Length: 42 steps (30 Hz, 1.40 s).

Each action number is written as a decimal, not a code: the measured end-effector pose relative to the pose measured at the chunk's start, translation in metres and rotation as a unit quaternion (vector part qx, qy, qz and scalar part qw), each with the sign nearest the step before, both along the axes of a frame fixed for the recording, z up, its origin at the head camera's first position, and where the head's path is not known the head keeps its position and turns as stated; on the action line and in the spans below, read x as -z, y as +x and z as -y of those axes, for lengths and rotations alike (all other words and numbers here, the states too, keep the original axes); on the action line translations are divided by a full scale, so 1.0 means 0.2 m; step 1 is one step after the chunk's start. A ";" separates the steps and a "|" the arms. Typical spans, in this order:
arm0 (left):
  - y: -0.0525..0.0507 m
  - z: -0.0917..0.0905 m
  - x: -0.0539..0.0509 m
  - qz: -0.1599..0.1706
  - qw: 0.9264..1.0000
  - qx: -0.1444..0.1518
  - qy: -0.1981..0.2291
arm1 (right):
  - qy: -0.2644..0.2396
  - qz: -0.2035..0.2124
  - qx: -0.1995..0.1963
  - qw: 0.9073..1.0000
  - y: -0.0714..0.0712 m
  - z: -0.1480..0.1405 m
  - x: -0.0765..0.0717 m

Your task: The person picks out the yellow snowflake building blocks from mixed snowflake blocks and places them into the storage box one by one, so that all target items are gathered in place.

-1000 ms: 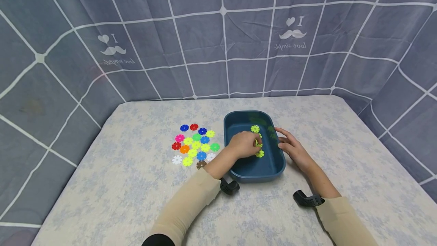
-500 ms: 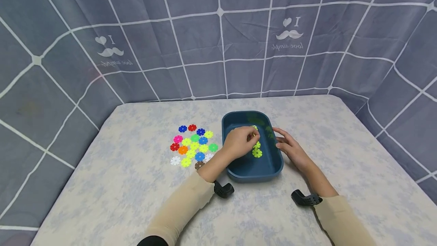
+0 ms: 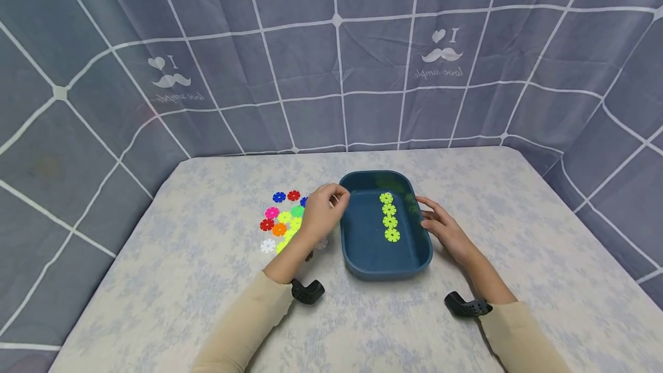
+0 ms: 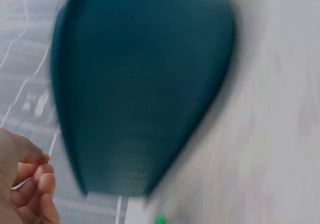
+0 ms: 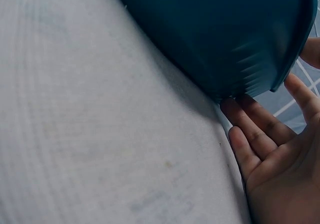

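Over the left rim of a dark blue bin (image 3: 362, 252), my left hand (image 3: 322, 212) hangs with loosely bent fingers and no piece seen in them; the left wrist view shows this hand (image 4: 25, 184) beside the blurred bin (image 4: 145, 94). Inside the bin, several yellow-green notched discs (image 3: 390, 221) lie in a line running front to back. My right hand (image 3: 450, 235) touches the bin's right outer wall with extended fingers, seen closer in the right wrist view, where the hand (image 5: 285, 159) meets the bin wall (image 5: 215, 39). Left of the bin lie colourful loose discs (image 3: 279, 229), partly hidden by my left hand.
The bin and discs lie on a pale patterned tabletop (image 3: 155, 281). Behind and beside it hangs a grey-blue curtain (image 3: 305, 68) with white lines. Black devices (image 3: 308, 292) are strapped on both wrists.
My left hand has moved left, from inside the bin to its left rim, uncovering the row of discs. My right hand has stayed against the bin.
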<state>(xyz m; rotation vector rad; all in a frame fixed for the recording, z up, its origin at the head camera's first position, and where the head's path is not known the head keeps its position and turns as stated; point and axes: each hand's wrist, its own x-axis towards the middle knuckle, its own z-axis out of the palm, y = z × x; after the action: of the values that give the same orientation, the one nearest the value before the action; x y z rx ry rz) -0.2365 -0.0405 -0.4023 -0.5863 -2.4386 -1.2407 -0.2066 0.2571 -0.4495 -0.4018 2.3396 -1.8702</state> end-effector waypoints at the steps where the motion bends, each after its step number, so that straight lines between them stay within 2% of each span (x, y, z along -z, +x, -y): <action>1: -0.01 0.04 0.00 0.010 1.000 -0.009 -0.003 | -0.002 -0.001 -0.001 1.000 0.00 0.00 0.00; 4: -0.04 0.15 -0.01 0.046 0.998 -0.030 -0.012 | -0.004 -0.006 -0.003 1.000 0.00 0.00 0.00; 7: -0.07 0.27 0.00 0.092 0.994 -0.055 -0.029 | -0.009 -0.008 -0.008 1.000 0.00 -0.01 0.00; 11: -0.10 0.41 0.01 0.152 0.982 -0.099 -0.059 | -0.014 -0.009 -0.011 1.000 0.00 -0.01 0.00; 14: -0.11 0.49 0.02 0.186 0.972 -0.119 -0.079 | -0.016 -0.010 -0.012 1.000 0.00 -0.01 0.00; 17: -0.12 0.55 0.03 0.216 0.963 -0.120 -0.103 | -0.012 -0.010 -0.012 1.000 0.00 0.00 0.00; 21: -0.13 0.61 0.04 0.249 0.953 -0.102 -0.137 | -0.006 -0.008 -0.010 1.000 0.00 0.00 0.00; 27: -0.14 0.62 0.04 0.277 0.944 -0.090 -0.156 | -0.001 -0.004 -0.006 1.000 0.00 0.00 0.00; 35: -0.13 0.61 0.05 0.273 0.935 -0.097 -0.203 | -0.004 -0.008 -0.009 1.000 0.01 0.00 0.00; 39: -0.13 0.61 0.06 0.275 0.935 -0.097 -0.201 | -0.002 -0.008 -0.005 1.000 0.00 0.00 0.01; 42: -0.13 0.61 0.06 0.272 0.937 -0.092 -0.196 | -0.003 -0.004 -0.001 1.000 -0.01 -0.01 0.01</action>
<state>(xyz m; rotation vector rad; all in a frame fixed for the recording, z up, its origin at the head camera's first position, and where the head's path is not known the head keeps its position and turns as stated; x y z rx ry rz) -0.2626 -0.1623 -0.4134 -0.0957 -3.1546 -0.9279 -0.2077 0.2595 -0.4524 -0.4144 2.3385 -1.8776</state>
